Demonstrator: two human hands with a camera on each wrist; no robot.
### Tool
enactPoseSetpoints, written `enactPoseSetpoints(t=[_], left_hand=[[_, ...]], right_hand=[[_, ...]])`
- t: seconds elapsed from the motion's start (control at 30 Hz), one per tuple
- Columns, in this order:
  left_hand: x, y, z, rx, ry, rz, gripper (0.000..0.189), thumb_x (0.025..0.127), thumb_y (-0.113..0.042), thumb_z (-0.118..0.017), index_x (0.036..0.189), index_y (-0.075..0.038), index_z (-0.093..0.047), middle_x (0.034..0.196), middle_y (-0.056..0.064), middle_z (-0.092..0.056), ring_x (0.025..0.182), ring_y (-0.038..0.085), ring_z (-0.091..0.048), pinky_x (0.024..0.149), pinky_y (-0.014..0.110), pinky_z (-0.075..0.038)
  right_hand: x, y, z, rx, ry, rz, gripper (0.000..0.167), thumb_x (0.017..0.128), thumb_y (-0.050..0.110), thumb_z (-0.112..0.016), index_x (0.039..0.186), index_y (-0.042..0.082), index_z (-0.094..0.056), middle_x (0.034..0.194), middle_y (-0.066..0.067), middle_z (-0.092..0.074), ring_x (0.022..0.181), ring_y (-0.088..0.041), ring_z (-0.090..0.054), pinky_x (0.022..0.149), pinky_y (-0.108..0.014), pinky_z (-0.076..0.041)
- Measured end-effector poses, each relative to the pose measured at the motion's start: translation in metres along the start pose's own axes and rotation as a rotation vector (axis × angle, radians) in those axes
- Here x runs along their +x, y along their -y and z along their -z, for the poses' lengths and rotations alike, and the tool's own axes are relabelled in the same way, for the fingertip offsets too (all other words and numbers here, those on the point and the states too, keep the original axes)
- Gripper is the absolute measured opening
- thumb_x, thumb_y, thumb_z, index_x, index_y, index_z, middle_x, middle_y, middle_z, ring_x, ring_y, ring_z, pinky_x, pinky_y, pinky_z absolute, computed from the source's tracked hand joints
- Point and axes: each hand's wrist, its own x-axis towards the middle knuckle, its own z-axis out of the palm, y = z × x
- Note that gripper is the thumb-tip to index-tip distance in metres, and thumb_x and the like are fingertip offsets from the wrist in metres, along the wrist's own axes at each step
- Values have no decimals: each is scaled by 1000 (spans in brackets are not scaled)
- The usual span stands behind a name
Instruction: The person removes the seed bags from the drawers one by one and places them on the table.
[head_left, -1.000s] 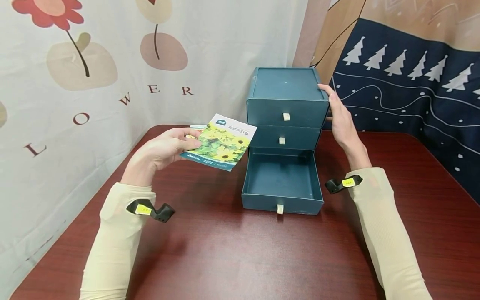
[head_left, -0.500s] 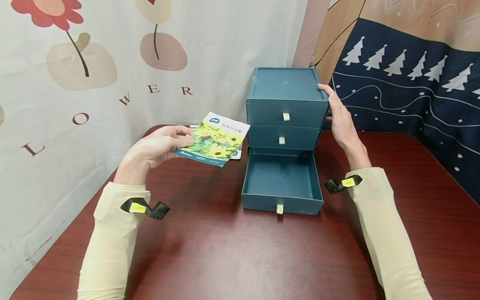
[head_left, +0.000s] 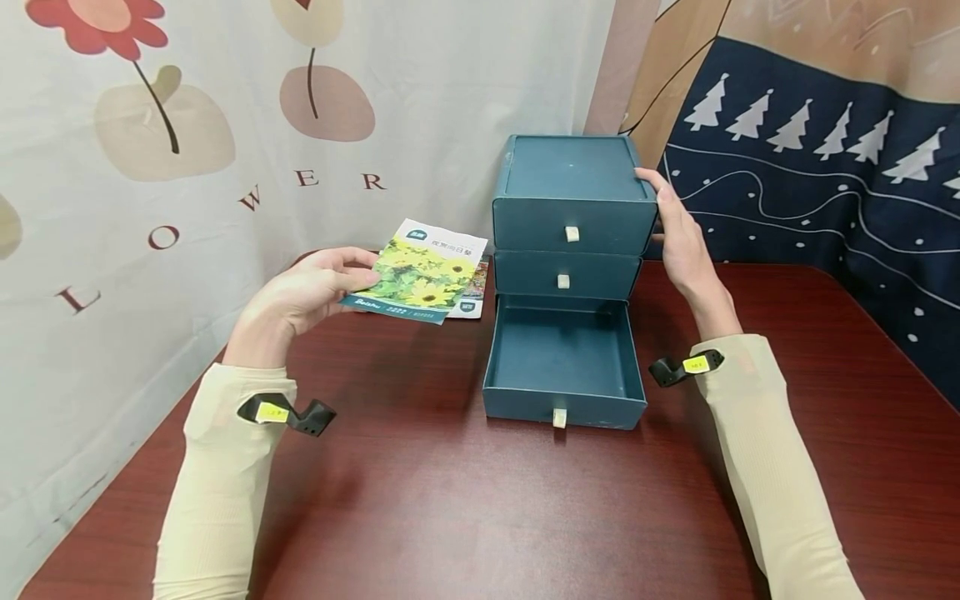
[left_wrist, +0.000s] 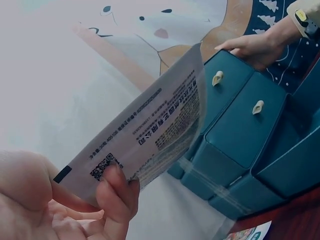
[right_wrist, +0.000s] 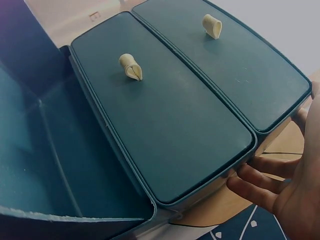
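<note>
Between thumb and fingers, my left hand pinches a seed packet with yellow sunflowers on its front, held at its left edge. Its printed back with a QR code faces the left wrist camera. A second packet lies on the table behind it, mostly hidden. To the right stands a teal three-drawer box with its bottom drawer pulled out and bare inside. My right hand rests on the box's upper right side, fingers extended along the top edge and side wall.
The dark red wooden table spreads in front of the box. A white curtain hangs close behind and to the left, and a navy cloth with trees hangs at the right. Each drawer has a cream pull tab.
My left hand has moved left and slightly away with the sunflower packet, and more of the packet behind now shows. The right hand and the box have stayed put.
</note>
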Motion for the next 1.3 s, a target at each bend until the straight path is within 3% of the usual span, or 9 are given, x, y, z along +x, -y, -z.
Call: enactPoseSetpoints(t=[0.3,0.47,0.63,0.77,1.13,1.3], left_hand=[[8,7,9,-80,-63,-22,23,104,-4,-52,125,1,-45,91,-4,-69,79,6,-68,73,23,-55],[13,13,15,-134,-132,-29,20,103,-1,-51,122,1,-46,89,-3,-69,78,7,-69,73,22,-56],[17,19,19,-88,-222,-23,23,103,-3,-54,124,2,-47,88,-5,-67,76,5,-68,72,21,-56],[20,24,23,-54,-257,-16,26,103,-5,-54,127,3,-47,87,-6,-67,76,4,-68,73,21,-56],[26,38,37,-183,-333,3,23,101,-4,-57,123,-4,-51,85,-7,-66,70,4,-66,67,20,-54],[27,43,42,-185,-383,18,29,102,-6,-57,130,-4,-50,85,-8,-64,69,3,-65,64,19,-52]], right_hand=[[1,1,0,-3,-1,2,53,109,51,-17,156,34,-37,160,1,-34,123,-33,-45,105,-68,-32],[0,0,0,-11,-3,-3,53,108,51,-18,156,35,-36,161,1,-33,125,-34,-44,105,-69,-31],[0,-1,0,-20,-10,-8,53,108,52,-18,156,36,-37,161,1,-33,126,-35,-44,105,-68,-32],[0,0,0,-14,-7,-5,53,108,52,-18,156,35,-36,162,2,-31,129,-33,-42,106,-68,-31],[0,1,-1,-6,-2,0,53,108,51,-18,156,35,-35,162,1,-31,132,-32,-41,106,-69,-30],[0,1,-1,-3,-1,-7,53,108,51,-18,156,35,-35,163,2,-29,136,-32,-37,107,-69,-29]])
